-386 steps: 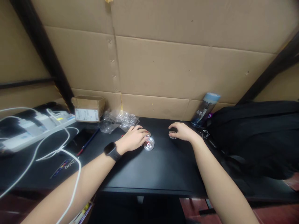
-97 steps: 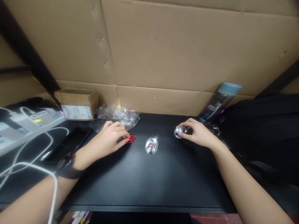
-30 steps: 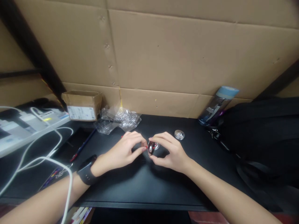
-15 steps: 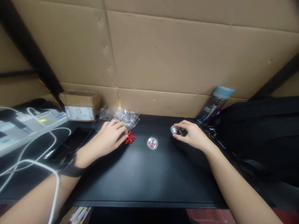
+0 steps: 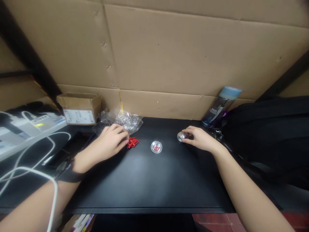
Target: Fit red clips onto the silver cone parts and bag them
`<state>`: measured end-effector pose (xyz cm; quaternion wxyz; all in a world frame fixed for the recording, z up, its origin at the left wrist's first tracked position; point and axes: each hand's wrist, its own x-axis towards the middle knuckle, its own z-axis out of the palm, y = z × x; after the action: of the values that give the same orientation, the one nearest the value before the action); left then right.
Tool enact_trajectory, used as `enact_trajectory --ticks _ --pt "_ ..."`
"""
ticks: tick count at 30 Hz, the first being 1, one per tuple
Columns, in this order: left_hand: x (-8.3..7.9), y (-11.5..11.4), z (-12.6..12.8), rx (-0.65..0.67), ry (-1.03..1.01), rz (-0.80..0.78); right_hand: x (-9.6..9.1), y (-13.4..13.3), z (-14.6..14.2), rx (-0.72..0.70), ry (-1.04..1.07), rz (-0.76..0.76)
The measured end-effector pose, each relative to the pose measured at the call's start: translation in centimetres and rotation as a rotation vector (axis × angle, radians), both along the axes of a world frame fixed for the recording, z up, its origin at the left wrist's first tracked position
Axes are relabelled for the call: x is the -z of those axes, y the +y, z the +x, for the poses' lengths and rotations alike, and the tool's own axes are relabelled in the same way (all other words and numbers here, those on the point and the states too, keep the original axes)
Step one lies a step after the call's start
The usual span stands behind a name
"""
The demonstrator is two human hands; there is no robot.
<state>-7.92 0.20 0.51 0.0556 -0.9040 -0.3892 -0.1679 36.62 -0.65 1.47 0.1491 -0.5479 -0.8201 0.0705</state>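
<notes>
Currently, my right hand (image 5: 199, 139) grips a shiny round metal piece (image 5: 182, 136) at its right edge, thumb on the near side and fingers on the far side. Piece sits low at the desk (image 5: 149, 183), right of centre; raised middle faces up, rim roughly level. Outline round, about equal across in every direction. Whether it is one part or two stacked, I cannot tell.

My left hand (image 5: 112, 140) is palm down, fingers curled, tips at the left edge of a small heap of red strips (image 5: 133, 142). Cannot tell whether a strip is pinched between them. Individual strips run in mixed directions; the heap as a whole lies with its longer axis slanting from near left to far right.

Between my hands, apart from both: a metal disc (image 5: 156, 147), flat on the desk, face up, red at its centre. Also round, its axis standing vertical.

Surroundings: crumpled clear plastic (image 5: 129, 120) just beyond my left hand, small cardboard box (image 5: 79, 111) to its left. Beyond my right hand, a bottle (image 5: 218, 108), blue cap uppermost, long axis slanting to the right in view; black bag (image 5: 267, 138) beside it.
</notes>
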Motion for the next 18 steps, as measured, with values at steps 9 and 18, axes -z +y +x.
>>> enact_trajectory --ticks 9,18 --pt "0.01 0.06 -0.05 0.007 0.014 0.034 0.12 -0.13 -0.55 -0.003 0.017 -0.03" --pt "-0.3 -0.13 -0.04 0.015 -0.037 0.041 -0.31 -0.46 -0.52 0.009 -0.068 0.0"
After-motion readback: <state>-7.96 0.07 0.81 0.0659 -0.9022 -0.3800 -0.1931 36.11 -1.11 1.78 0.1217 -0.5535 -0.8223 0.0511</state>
